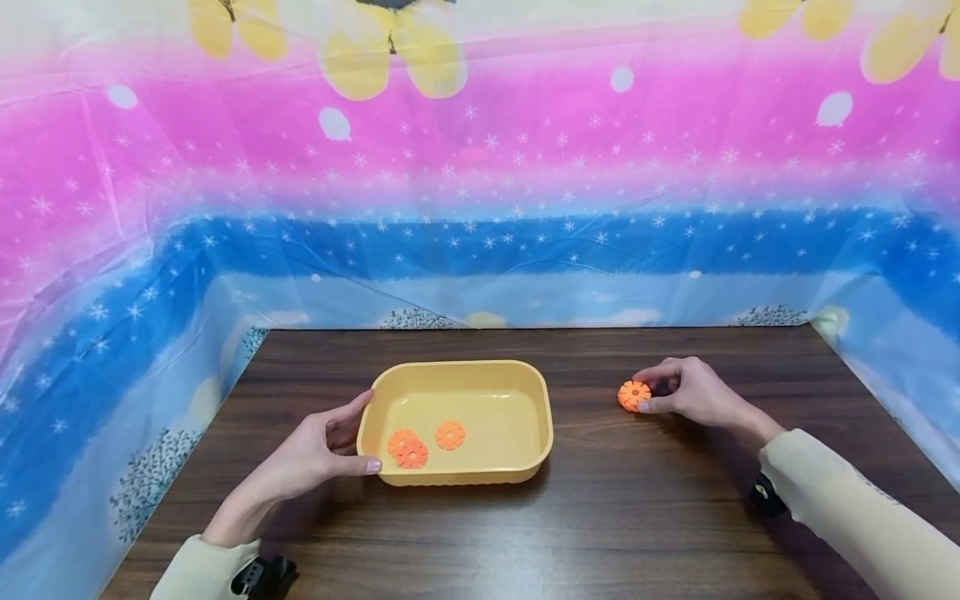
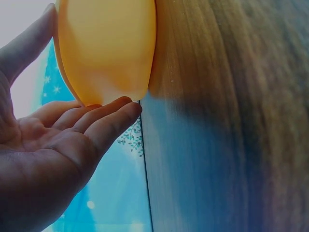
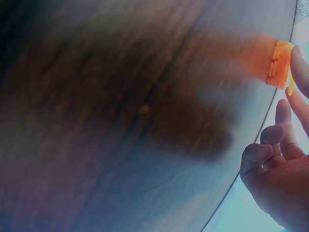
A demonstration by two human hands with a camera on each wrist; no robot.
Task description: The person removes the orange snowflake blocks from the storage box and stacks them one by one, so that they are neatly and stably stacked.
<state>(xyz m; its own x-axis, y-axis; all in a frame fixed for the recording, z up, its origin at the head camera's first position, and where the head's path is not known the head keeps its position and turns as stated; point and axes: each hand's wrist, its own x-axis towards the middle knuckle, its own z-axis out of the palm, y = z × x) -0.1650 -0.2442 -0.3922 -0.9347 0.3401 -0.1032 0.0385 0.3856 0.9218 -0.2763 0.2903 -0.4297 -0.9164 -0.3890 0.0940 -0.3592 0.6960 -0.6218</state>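
A yellow plastic tray (image 1: 487,450) stands on the dark wooden table. My left hand (image 1: 307,454) rests against its left end, thumb at the near corner and straight fingers along the outside. The left wrist view shows those fingers (image 2: 113,113) touching the wall, with a gap at the palm. Inside the tray's left half lie an orange notched plastic disc (image 1: 450,434) and two overlapping ones (image 1: 411,454). To the tray's right, my right hand (image 1: 697,392) pinches an orange notched disc (image 1: 634,393) between thumb and forefinger. More discs appear stacked against it (image 3: 278,65).
The wooden table (image 1: 480,542) ends at a back edge below a hanging cloth (image 1: 480,242) printed pink and blue with snowflakes. The cloth also runs along both sides. Dark straps (image 1: 262,577) with cameras sit at the wrists.
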